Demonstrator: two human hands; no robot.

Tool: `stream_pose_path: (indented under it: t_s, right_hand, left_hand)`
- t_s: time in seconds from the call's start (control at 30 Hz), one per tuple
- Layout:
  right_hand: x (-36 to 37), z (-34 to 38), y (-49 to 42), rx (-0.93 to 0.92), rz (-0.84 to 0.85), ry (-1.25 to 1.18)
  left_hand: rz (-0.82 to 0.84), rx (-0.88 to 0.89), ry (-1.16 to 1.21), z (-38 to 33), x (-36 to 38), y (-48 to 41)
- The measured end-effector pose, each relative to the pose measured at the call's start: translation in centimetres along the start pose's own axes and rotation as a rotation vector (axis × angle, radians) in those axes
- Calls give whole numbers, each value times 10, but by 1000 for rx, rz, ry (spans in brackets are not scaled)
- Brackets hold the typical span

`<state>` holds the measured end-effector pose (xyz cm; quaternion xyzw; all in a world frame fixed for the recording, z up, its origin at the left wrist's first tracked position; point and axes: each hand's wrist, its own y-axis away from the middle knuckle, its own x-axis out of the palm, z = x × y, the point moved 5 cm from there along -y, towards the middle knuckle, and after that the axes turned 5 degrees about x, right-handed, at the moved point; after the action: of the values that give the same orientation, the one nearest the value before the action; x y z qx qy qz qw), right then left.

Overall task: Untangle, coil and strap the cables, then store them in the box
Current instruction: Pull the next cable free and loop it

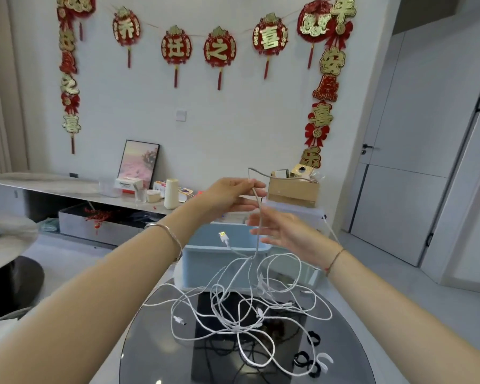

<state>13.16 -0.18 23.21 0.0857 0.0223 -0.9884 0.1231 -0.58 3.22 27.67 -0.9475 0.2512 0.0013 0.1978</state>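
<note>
A tangle of white cables [241, 309] lies on the round glass table [150, 353]. My left hand [233, 194] is raised above it and pinches one grey-white cable near its top, so that the strand hangs down into the tangle. My right hand [283, 231] is just below, fingers spread, with the hanging strand passing across them. A white plug [223, 237] dangles in front of the light blue box [197, 252], which stands at the far edge of the table. Black and white straps [312, 356] lie at the front right of the table.
A cardboard box [293, 191] full of items stands behind the blue box. A long low shelf [53, 187] along the wall carries a picture frame, a bottle and small boxes. Another round table [9, 239] is at the left, and a door [416, 167] at the right.
</note>
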Motion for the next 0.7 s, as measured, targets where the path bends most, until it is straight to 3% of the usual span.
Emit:
stream_pose_path:
  t_s: [0.1,0.2,0.33,0.43,0.53,0.6,0.7]
  right_hand:
    - [5,7,8,-81,59,127]
    - [3,27,9,-200,-25,127]
    - [-13,79,8,-331,-216,-11]
    - [-25,106,7,-340,-223,-153]
    - [-29,120,6,-329,-198,-351]
    - [-29,128,5,-322,-189,-429]
    - [-28,142,7,-339,-197,-463]
  left_hand:
    - [-91,33,12,-20,-4,-8]
    - [-133,56,47,-32,-8,-8]
    - [5,-40,-16,-17,-2,-1]
    - [161,-70,-58,4,6,16]
    - [201,-46,-106,21,14,26]
    - [44,-17,-164,30,17,25]
    - [-360,125,-337,27,11,27]
